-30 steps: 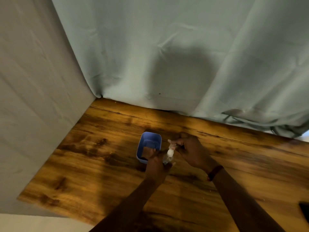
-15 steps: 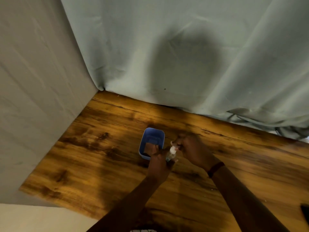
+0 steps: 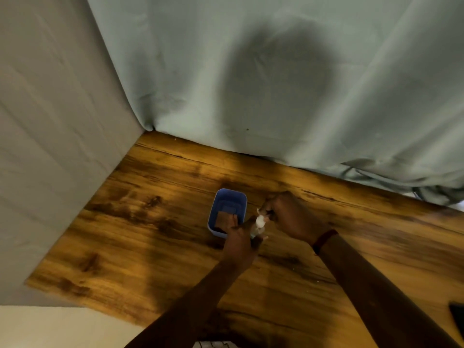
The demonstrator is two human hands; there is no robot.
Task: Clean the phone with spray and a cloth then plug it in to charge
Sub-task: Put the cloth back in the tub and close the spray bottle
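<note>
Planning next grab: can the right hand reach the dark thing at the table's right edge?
Likely yes: dark thing lies uncovered on that side; right hand must first release the spray bottle.

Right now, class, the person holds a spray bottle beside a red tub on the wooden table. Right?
No: the head view shows a blue tub, not red. The spray bottle is held beside it, and the tub stands on the wooden table.
</note>
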